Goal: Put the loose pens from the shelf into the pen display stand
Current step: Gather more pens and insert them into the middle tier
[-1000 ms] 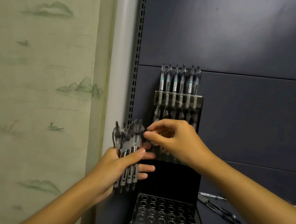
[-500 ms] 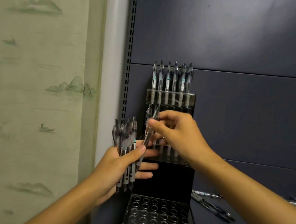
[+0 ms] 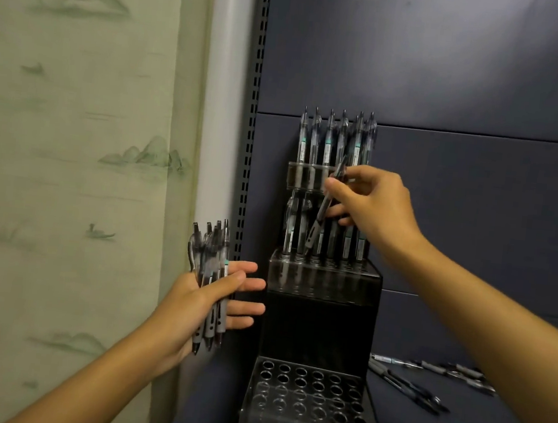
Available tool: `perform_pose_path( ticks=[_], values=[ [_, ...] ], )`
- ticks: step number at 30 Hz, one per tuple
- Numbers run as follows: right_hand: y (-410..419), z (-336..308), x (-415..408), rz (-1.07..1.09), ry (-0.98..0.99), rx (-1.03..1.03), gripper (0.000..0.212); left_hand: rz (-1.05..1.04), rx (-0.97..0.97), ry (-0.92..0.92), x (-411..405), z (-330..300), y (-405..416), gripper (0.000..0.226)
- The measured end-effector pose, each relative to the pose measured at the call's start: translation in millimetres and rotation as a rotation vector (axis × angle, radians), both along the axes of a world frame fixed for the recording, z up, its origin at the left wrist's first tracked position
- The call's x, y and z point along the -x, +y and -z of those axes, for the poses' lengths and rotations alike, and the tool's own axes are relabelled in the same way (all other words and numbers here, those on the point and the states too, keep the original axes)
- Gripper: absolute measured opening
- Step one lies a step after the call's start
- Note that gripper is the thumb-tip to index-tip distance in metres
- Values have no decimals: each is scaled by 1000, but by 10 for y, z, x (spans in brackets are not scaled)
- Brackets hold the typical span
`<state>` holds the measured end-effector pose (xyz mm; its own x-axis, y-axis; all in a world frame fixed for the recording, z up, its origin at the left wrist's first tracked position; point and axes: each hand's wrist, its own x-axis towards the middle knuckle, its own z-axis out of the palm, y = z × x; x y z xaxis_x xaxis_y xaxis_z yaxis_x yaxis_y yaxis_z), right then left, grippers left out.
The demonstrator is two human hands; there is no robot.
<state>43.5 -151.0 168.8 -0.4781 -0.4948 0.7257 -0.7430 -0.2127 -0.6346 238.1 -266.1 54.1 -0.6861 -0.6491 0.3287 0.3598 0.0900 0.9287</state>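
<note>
A dark tiered pen display stand [image 3: 320, 322] stands against the shelf's back panel. Its top tier holds a row of pens [image 3: 335, 138], the middle tier several more, and the bottom tier [image 3: 309, 400] shows bare holes. My right hand [image 3: 368, 201] pinches a single pen [image 3: 322, 212], tilted, its tip just above the middle tier's holes. My left hand [image 3: 208, 302] is left of the stand, its thumb pressing a bundle of pens [image 3: 212, 273] upright against the palm.
Loose pens [image 3: 425, 381] lie on the dark shelf board to the right of the stand. A slotted shelf upright [image 3: 253, 105] runs up the left side, with a pale patterned wall beyond it.
My right hand drew one pen out of the bundle and carried it up and right to the stand's middle tier. My left hand stayed low with the bundle.
</note>
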Motion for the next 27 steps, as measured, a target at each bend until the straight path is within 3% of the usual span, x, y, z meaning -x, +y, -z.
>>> perform_pose_path(
  ticks=[7,12,23,27],
  values=[
    [-106,77,-65,40,90,-63,39,15,39,-17,-19,-1,51,23],
    [-117,131,-91,15,74,-183,28,47,83,-34,-35,-27,68,23],
    [-134,113,-91,174,224,-282,28,82,101,-45,-16,-88,95,22],
    [-143,106,-101,132,189,-275,27,80,87,-45,-17,-88,93,22]
  ],
)
